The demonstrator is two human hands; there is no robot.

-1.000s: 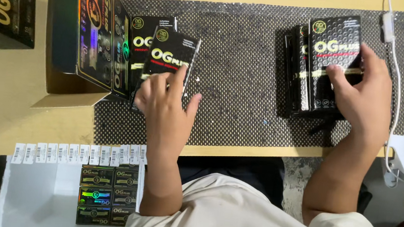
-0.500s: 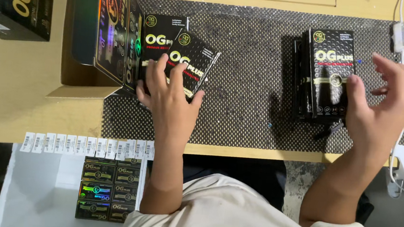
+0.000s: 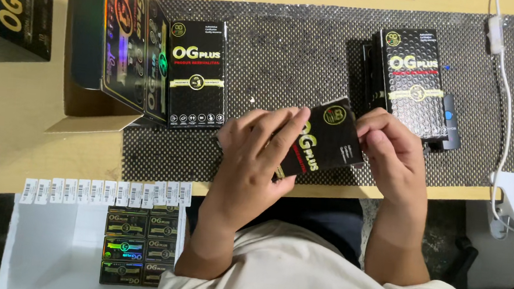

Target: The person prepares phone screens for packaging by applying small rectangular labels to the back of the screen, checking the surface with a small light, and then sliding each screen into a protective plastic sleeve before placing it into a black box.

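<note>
Small flat black box (image 3: 324, 140) with gold and red print, glossy. Held above the near edge of the mat, tilted, its long side running diagonally. Left end covered by fingers, right edge pinched. Top flap at the upper right corner looks slightly lifted; cannot tell if sealed.

Counts: 2 hands, left hand (image 3: 257, 147) and right hand (image 3: 391, 152), both on 1 black carton (image 3: 324, 140) at centre. 1 flat carton (image 3: 196, 75) at 10 o'clock. 1 stack of cartons (image 3: 412, 80) at 2 o'clock, number in it can't tell. 6 small boxes (image 3: 139, 248) at 7 o'clock. 1 strip of labels (image 3: 103, 192), roughly 12 labels.
</note>
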